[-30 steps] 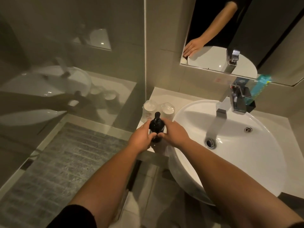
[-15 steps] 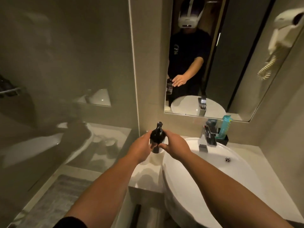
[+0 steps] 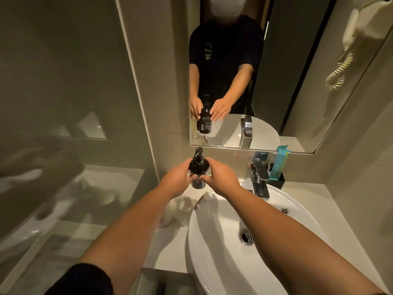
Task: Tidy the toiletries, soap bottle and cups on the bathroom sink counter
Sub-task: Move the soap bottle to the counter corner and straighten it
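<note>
Soap pump bottle [image 3: 198, 167], upright, long axis vertical, was held between both hands above the worktop's [image 3: 170, 248] back-left corner. Left hand [image 3: 177, 179] and right hand [image 3: 221, 179] each curled round its body, equally near, cups [image 3: 180, 209] below.

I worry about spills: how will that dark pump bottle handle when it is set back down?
The bottle looks tall and narrow, so it probably tips easily if nudged near its pump. Its smooth, glossy wall may be slippery, which may be why both the left hand and right hand hold it. It seems rigid, not squashy.
</note>
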